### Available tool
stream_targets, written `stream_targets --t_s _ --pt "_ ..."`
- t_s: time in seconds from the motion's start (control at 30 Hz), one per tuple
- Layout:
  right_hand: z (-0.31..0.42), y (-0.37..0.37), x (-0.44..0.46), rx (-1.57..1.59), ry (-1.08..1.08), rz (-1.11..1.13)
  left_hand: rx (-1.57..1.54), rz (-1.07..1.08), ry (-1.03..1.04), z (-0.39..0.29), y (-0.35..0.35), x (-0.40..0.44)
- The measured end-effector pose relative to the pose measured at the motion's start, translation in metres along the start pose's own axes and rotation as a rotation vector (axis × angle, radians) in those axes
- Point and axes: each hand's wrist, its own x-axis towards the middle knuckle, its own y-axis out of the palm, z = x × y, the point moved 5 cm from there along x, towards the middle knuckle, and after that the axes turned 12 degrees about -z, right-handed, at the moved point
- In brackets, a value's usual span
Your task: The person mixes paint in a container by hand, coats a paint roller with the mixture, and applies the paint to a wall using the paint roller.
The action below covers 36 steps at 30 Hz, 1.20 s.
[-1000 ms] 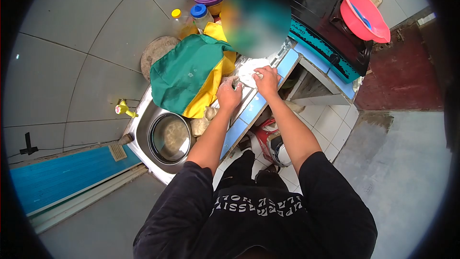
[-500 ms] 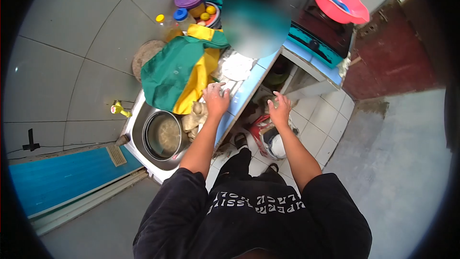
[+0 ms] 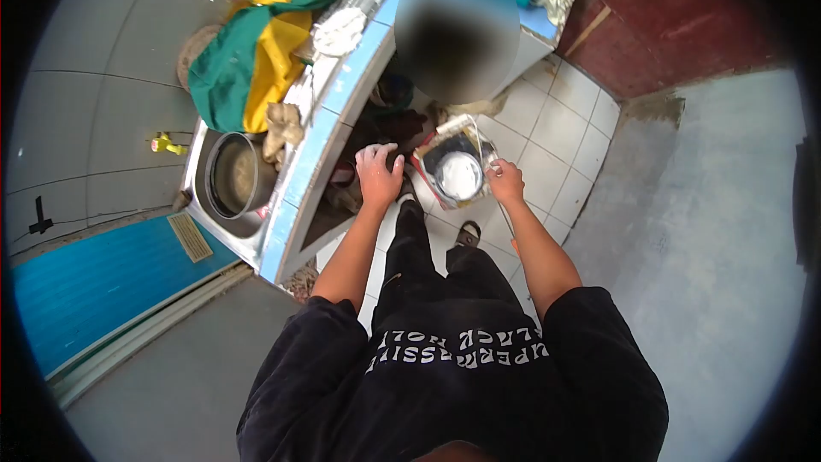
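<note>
My left hand (image 3: 379, 173) is held palm down in front of the counter's open lower space. Its fingers are spread and smeared white, with nothing in them. My right hand (image 3: 505, 180) is at the right side of a squarish container (image 3: 438, 144) on the floor. Those fingers are curled close to the container's thin pale handle (image 3: 480, 144); what they grip, if anything, I cannot make out. White material (image 3: 459, 174) fills the container's round opening. Its outer side shows red.
A steel sink (image 3: 254, 225) at left holds a large pot (image 3: 233, 175). Green-yellow cloth (image 3: 224, 68), a beige rag (image 3: 282, 130) and a white lump (image 3: 339, 32) lie along the counter edge (image 3: 295, 178). A sandaled foot (image 3: 468, 233) stands near the container. A round blur hides part of the view.
The view has turned, so the counter and sink sit further left and higher. My right hand has come down beside the container and its fingers have curled. My left hand is now off the counter edge.
</note>
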Motion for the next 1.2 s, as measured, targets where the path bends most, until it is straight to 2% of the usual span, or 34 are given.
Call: stream_targets --t_s 0.13,0.27,0.4,0.47,0.57,0.67,0.77,0.8,0.83,0.9,0.97,1.03,1.1,1.2 --pt "-0.060 0.013 -0.015 -0.015 0.068 0.090 0.086 0.196 -0.203 0.026 0.050 -0.107" --pt "-0.092 0.038 -0.023 0.019 0.120 0.160 0.118 0.350 -0.343 0.056 0.093 -0.173" --pt "-0.104 0.073 -0.016 0.023 0.164 0.196 0.204 0.512 -0.480 0.062 0.127 -0.183" --pt "-0.107 0.090 -0.009 0.061 0.100 0.127 0.190 0.532 -0.533 0.075 0.152 -0.185" --pt "-0.100 0.106 -0.002 0.083 0.178 0.197 0.187 0.555 -0.624 0.083 0.182 -0.180" --pt "-0.112 0.143 0.008 0.142 0.196 0.153 0.158 0.605 -0.892 0.086 0.202 -0.186" --pt "-0.120 0.159 0.012 0.224 0.242 0.132 0.067 0.586 -0.930 0.100 0.220 -0.203" --pt "-0.123 0.161 0.012 0.289 0.281 0.151 0.153 0.465 -0.796 0.094 0.214 -0.198" --pt "-0.124 0.161 0.014 0.355 0.316 0.167 0.153 0.462 -0.796 0.092 0.211 -0.195" --pt "-0.119 0.155 0.017 0.304 0.292 0.160 0.207 0.483 -0.723 0.086 0.209 -0.189" --pt "-0.100 0.135 0.015 0.123 0.123 0.097 0.272 0.494 -0.683 0.073 0.202 -0.180" --pt "-0.096 0.131 0.011 0.161 0.146 0.094 0.345 0.503 -0.644 0.067 0.195 -0.182" --pt "-0.096 0.125 0.007 0.203 0.167 0.084 0.357 0.397 -0.644 0.062 0.186 -0.180" --pt "-0.091 0.108 -0.002 0.360 0.081 0.097 0.303 0.293 -0.607 0.053 0.164 -0.180"
